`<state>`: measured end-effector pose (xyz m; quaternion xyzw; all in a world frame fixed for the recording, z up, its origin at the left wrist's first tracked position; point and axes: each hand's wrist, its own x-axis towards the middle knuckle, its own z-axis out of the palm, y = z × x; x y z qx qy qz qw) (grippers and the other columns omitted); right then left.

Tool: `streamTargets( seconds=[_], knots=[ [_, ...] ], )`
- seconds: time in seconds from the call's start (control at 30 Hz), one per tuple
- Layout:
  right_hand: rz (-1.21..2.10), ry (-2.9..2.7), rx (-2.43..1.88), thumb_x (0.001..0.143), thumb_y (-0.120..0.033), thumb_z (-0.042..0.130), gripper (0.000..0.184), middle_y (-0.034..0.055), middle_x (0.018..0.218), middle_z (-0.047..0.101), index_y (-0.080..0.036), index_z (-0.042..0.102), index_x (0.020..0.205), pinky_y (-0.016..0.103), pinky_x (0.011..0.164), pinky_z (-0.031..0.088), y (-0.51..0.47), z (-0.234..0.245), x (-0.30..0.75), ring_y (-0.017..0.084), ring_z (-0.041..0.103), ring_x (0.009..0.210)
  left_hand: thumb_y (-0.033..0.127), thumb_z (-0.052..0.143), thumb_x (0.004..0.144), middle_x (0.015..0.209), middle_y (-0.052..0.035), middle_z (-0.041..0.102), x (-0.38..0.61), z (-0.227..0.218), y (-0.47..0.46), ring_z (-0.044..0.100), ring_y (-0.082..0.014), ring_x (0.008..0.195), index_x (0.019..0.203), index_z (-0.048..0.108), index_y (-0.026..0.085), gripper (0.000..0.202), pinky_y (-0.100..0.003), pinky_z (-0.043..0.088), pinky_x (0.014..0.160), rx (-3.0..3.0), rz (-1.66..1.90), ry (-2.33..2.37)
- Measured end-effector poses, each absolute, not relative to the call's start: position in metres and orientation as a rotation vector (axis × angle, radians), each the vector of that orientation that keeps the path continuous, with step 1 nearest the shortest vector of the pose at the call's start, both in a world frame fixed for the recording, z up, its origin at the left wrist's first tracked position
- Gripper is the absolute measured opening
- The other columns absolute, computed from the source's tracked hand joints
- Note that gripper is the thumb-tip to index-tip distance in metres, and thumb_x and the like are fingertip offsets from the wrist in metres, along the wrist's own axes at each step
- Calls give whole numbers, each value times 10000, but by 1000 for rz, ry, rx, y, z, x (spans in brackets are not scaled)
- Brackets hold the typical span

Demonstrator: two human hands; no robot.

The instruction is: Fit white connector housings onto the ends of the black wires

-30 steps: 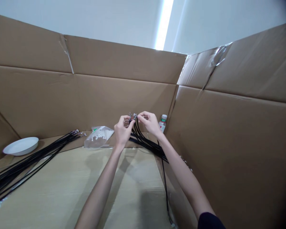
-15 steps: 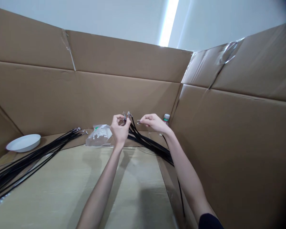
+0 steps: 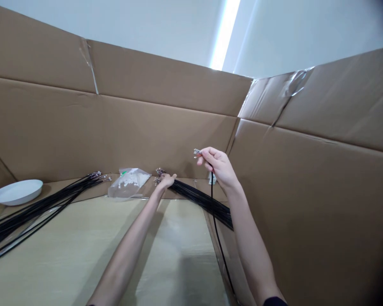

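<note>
The right grip (image 3: 218, 165) pinches one thin, dangling black cable (image 3: 212, 187) near its pale wire ends (image 3: 197, 153). Lower, the left grip (image 3: 167, 180) touches a thick black cable bundle (image 3: 196, 197); I can't tell if it's clasping.

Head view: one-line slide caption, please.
Right hand holds up one thin black cable; left hand touches a long bundle of black cables.

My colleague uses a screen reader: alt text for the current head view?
A person's right hand holds one black cable near its wire ends; the left hand touches a black cable bundle. A bag and white dish lie farther left.
</note>
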<state>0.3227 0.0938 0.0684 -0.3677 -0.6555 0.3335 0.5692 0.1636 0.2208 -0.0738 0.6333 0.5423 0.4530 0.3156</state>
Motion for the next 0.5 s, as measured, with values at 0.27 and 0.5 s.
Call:
streamTargets(
  seconds=[0.27, 0.5],
  knots=[
    [728, -1336, -803, 968, -577, 610, 406, -30, 577, 587, -193, 685, 860, 265, 450, 206, 61, 41, 265, 84, 305, 446, 374, 682, 983, 1439, -122, 602, 75, -68, 183, 585, -301, 1314, 1308, 648, 178, 382, -560, 480, 1114, 1914, 1255, 1295],
    [767, -1130, -822, 939, -651, 605, 457, -25, 613, 536, -209, 627, 824, 272, 477, 258, 99, -12, 189, 114, 355, 502, 381, 641, 1011, 1151, -84, 705, -48, -85, 199, 698, -224, 1006, 1165, 677, 144, 285, -432, 599, 903, 1863, 1117, 1582]
  ],
)
